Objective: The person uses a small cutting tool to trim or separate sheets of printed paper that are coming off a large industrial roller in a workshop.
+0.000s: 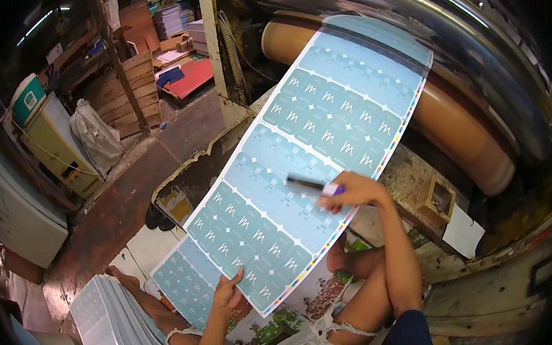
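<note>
A long printed sheet (270,166), pale blue and green with repeated card shapes and a colour strip along its right edge, slopes down from a machine's roller toward me. My left hand (227,291) pinches its near edge, thumb on top. Above its middle, my right hand (357,193) grips what looks like a knife (310,184), with a purple handle and a long dark blade smeared by motion. The blade points left, and whether it touches the sheet I cannot tell. Another printed sheet (184,284) shows below the first one's near left corner.
Shiny metal rollers (485,52) and a brown roller (464,136) cross the far side. A small wooden box (435,200) sits on the right ledge. A stack of printed sheets (106,317) lies at lower left. My bare legs (364,285) are beneath the sheet.
</note>
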